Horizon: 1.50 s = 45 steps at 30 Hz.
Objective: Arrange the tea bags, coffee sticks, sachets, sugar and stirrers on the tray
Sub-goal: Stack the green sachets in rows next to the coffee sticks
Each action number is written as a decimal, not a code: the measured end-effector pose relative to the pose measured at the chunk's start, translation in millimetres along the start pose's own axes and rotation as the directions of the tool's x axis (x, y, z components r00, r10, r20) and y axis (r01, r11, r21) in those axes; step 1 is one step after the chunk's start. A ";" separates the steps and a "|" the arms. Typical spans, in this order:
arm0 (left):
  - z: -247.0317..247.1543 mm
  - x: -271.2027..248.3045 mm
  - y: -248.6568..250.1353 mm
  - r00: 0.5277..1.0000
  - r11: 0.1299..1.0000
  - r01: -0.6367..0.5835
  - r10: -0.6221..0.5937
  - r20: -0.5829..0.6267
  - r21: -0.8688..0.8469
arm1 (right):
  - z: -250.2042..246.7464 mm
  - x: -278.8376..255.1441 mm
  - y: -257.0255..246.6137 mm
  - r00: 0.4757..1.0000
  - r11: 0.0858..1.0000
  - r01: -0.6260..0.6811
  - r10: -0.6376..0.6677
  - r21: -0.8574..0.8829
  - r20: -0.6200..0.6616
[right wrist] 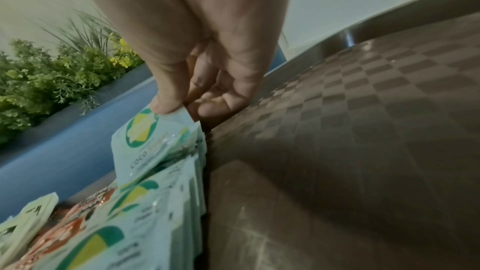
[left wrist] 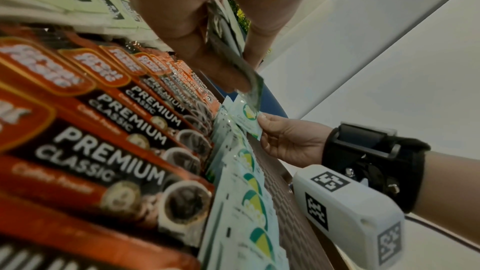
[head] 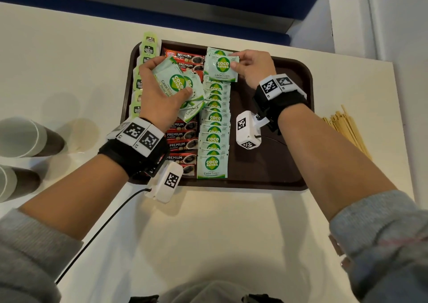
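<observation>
From the head view, a brown tray [head: 287, 122] sits on the white bench [head: 208, 233]. The left hand [head: 159, 89] is over the left half of the tray, and its fingers are curled around a loose bunch of sugar packets [head: 178, 82], with the thumb pressing on top of the bunch. The right hand [head: 252, 68] pinches one sugar packet [head: 221, 68] by its right edge, thumb on top, at the far end of a long row of sugar packets [head: 214, 131] that runs down the middle of the tray. Red coffee sticks [head: 183, 140] lie in a row just left of that row, and green tea bags [head: 144, 71] line the tray's left rim. Wooden stirrers [head: 347, 128] lie on the bench to the right of the tray, and paper cups [head: 25, 138] stand on the left. From the left wrist view, the left fingers [left wrist: 221, 69] are closed on the bunch, close above the coffee sticks, and the right hand is seen farther off holding its packet by the edge. From the right wrist view, the right thumb [right wrist: 166, 104] presses on the top corner of the packet while the other fingers curl behind it, right beside the bare tray floor.
</observation>
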<state>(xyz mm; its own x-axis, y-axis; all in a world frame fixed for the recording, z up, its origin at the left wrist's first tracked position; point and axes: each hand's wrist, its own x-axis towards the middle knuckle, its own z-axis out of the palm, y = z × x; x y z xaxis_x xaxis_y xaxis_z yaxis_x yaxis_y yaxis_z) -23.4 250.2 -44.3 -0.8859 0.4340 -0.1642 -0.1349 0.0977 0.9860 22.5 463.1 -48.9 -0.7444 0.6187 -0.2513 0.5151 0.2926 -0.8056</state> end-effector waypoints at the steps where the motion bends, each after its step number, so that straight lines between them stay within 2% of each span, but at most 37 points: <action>1: -0.2 0.5 -0.2 1.000 1.000 0.000 0.000 0.001 0.001 | 0.9 1.4 -0.1 1.000 1.000 0.005 -0.005 -0.009 0.013; 13: 3.2 0.4 1.5 0.999 1.000 0.030 -0.030 0.023 0.002 | 11.3 5.1 5.4 0.993 0.994 -0.098 0.101 0.037 -0.061; 29: 2.4 -1.3 3.8 0.998 0.998 0.053 -0.052 0.042 -0.028 | 9.7 3.3 2.6 0.990 0.995 -0.095 0.093 -0.015 -0.107; 35: 2.4 -0.4 1.9 0.998 0.999 0.048 -0.048 0.036 -0.012 | 4.9 -4.3 -2.3 0.988 0.999 -0.044 0.039 -0.029 -0.152; 45: 4.0 -5.4 3.0 1.000 1.000 0.019 -0.019 0.018 0.021 | 7.4 -46.2 -16.9 0.996 0.997 0.077 -0.076 -0.016 0.043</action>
<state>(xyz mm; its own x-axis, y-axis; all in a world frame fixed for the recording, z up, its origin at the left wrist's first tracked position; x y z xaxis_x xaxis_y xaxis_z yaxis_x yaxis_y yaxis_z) -17.3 251.8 -40.6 -0.8749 0.4481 -0.1834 -0.1421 0.1244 0.9820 45.1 424.2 -27.6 -0.7989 0.5627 -0.2124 0.4634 0.3507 -0.8138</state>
